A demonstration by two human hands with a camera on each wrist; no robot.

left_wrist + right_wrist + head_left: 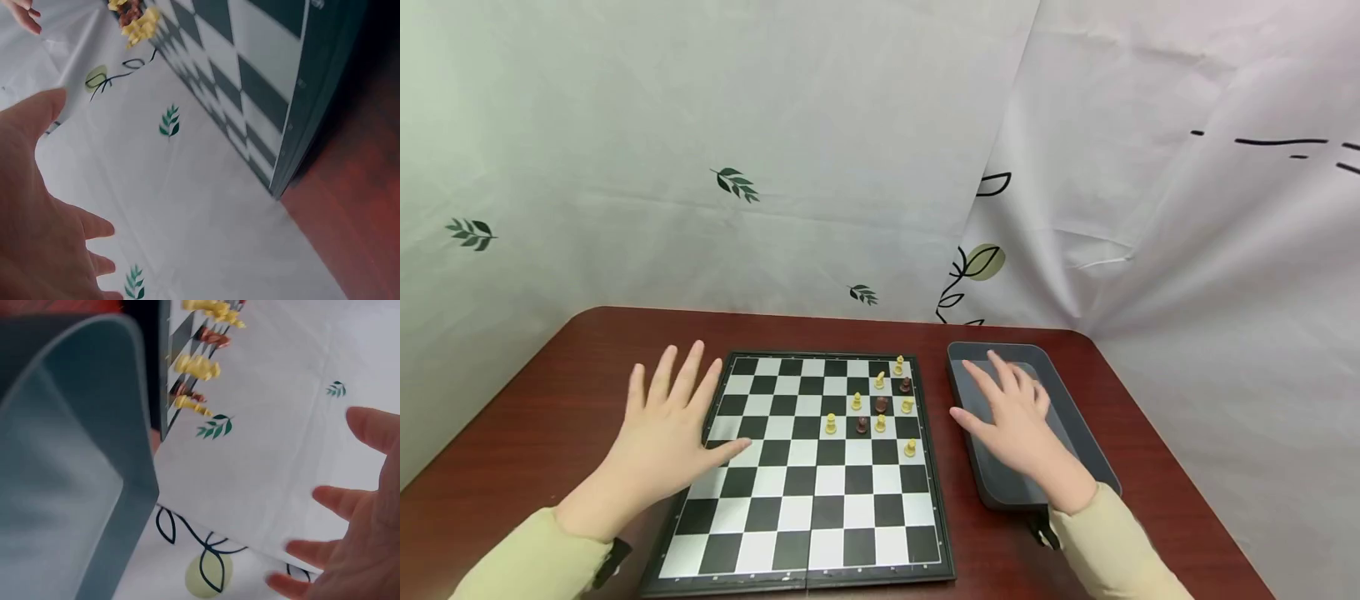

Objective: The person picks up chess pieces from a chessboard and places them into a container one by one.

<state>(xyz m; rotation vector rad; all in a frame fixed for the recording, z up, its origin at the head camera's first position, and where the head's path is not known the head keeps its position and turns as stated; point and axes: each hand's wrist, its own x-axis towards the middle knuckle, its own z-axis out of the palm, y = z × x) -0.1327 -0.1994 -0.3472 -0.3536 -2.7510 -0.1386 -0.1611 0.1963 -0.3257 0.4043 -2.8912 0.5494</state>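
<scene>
A black-and-white chessboard [785,479] lies on the table. Several yellow chess pieces [831,423] and a few dark brown chess pieces [862,425] stand toward its far right part. My left hand [662,437] is spread over the board's left edge, fingers straight, holding nothing. Over a grey tray [1093,454] to the right of the board hovers my right hand [1018,421], fingers spread and nothing held. In the right wrist view the fingers of the right hand [350,531] show apart from the tray [134,481]. The left wrist view shows the left hand [44,206] beside the board [250,69].
The dark red wooden table [497,442] carries the board and tray. Behind it hangs a pale cloth [820,150] printed with leaves. Dark bands [612,562] sit at the cuffs of both light yellow sleeves [531,558].
</scene>
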